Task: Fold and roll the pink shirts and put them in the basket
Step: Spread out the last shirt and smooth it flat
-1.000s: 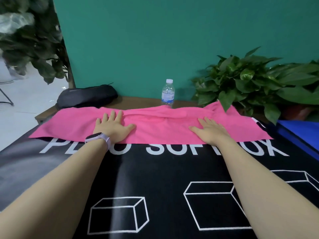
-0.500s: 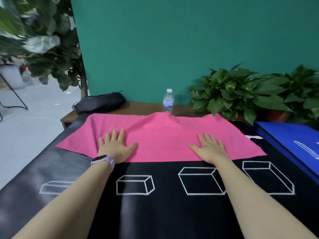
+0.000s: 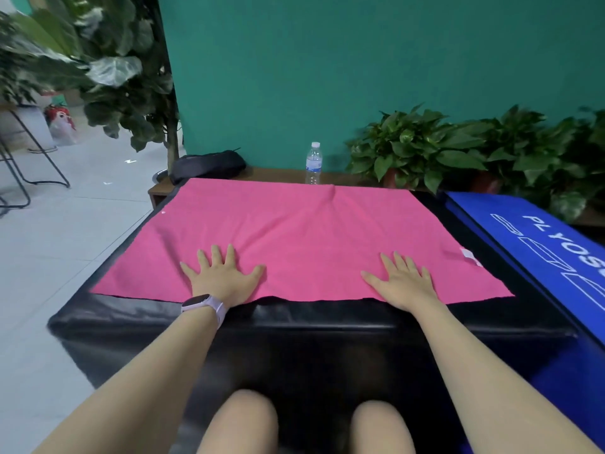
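— Head view: where's the pink cloth (image 3: 294, 237)?
— Mid-frame, I see it spread flat on the black box (image 3: 294, 322)
— Hands?
— Left hand (image 3: 224, 278) and right hand (image 3: 404, 283) press on its near edge, fingers straight, grasping nothing

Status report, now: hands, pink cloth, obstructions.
Left hand and right hand flat on pink cloth. Cloth spread, unrolled. Nothing on it. No basket in view.

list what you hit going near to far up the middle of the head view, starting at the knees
knees → black box → pink cloth → wooden ledge → water bottle → green wall
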